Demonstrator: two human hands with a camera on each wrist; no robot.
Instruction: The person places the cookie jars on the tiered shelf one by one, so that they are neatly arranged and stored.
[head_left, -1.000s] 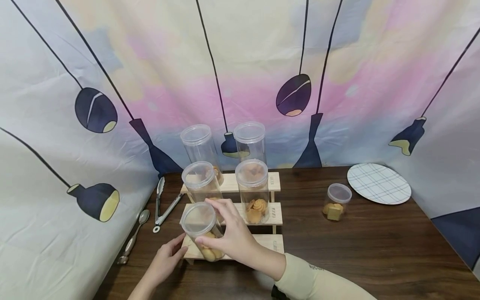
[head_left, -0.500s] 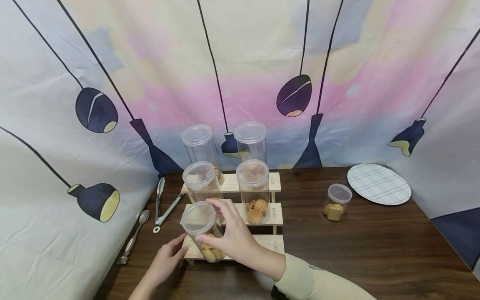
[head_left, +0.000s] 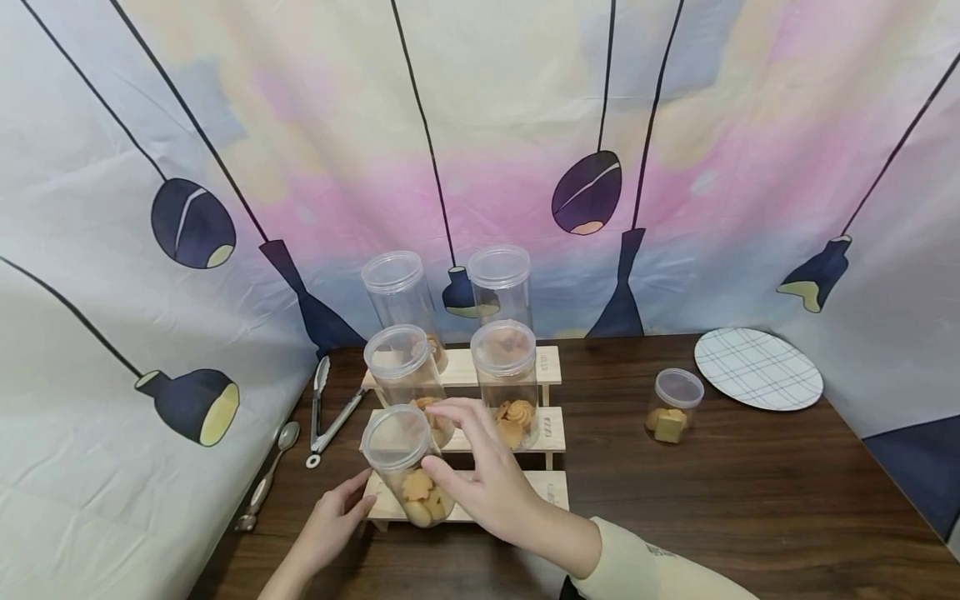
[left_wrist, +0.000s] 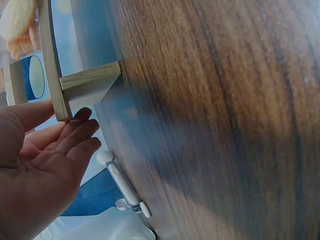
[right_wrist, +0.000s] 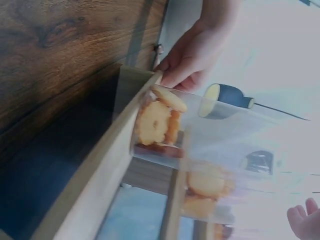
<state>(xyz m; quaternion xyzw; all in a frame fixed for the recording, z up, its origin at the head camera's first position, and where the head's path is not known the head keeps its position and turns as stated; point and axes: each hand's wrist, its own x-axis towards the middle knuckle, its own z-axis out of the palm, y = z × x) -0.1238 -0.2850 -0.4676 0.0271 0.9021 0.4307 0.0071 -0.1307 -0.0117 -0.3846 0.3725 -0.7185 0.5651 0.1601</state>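
A clear lidded jar of cookies point(head_left: 417, 492) stands at the left end of the lowest step of a three-step wooden rack point(head_left: 517, 483). My right hand point(head_left: 495, 479) is just right of this jar, thumb and fingers spread; the right wrist view shows the fingertips point(right_wrist: 300, 210) apart from the jar's wall. My left hand point(head_left: 330, 521) pinches the left end of that lowest step, thumb on top and fingers beneath, as the left wrist view shows at the plank's end point(left_wrist: 62, 107). Right behind stands another cookie jar point(head_left: 401, 367) on the middle step.
Beside it on the middle step is a jar of cookies point(head_left: 506, 383). Two taller-standing jars, left point(head_left: 396, 287) and right point(head_left: 501, 279), occupy the top step. Metal tongs point(head_left: 330, 429) and a spoon point(head_left: 264, 483) lie left; a small jar point(head_left: 675, 404) and checked plate point(head_left: 757, 367) sit right.
My right hand has let go of the front jar, its thumb and fingers opening and drawing back to the right. The jar stays on the lowest step, and my left hand keeps its place.
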